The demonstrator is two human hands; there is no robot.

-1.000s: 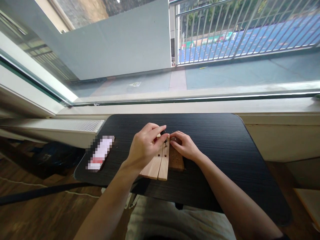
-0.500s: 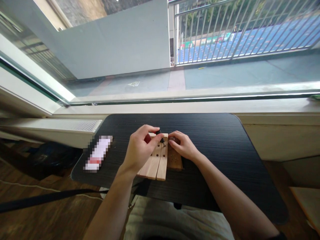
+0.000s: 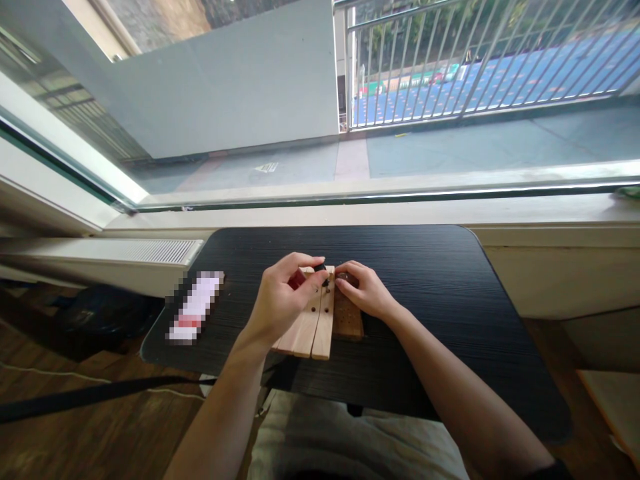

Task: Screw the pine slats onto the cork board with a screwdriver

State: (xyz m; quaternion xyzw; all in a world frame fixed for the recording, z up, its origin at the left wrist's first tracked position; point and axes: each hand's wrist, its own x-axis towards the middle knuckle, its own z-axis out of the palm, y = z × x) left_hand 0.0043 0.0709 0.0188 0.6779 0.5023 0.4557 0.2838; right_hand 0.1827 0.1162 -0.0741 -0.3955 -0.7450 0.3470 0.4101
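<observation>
My left hand [image 3: 283, 293] is closed, thumb and fingers pinching a small black tool [image 3: 321, 268] that looks like a stubby screwdriver. Its lower end points down at a small metal screw [image 3: 327, 290] in the pale wooden slats [image 3: 320, 333], which have rows of round holes. A dark red thing [image 3: 297, 279] shows inside the left hand's curl; its kind is unclear. Beside the slats' right edge, my right hand [image 3: 367, 290] has its fingers bent together over a brown wooden block [image 3: 349, 320] with small holes. Whatever its fingertips grip is mostly hidden.
The slats and block lie on a black table [image 3: 430, 313] with rounded corners. A blurred-out flat object [image 3: 196, 307] lies on its left side. Behind stand a white sill [image 3: 300, 216] and a window; a radiator [image 3: 160, 251] is at left.
The black tool has tilted and shifted slightly right over the screw, with the left fingers turning along. My right hand stays almost in place.
</observation>
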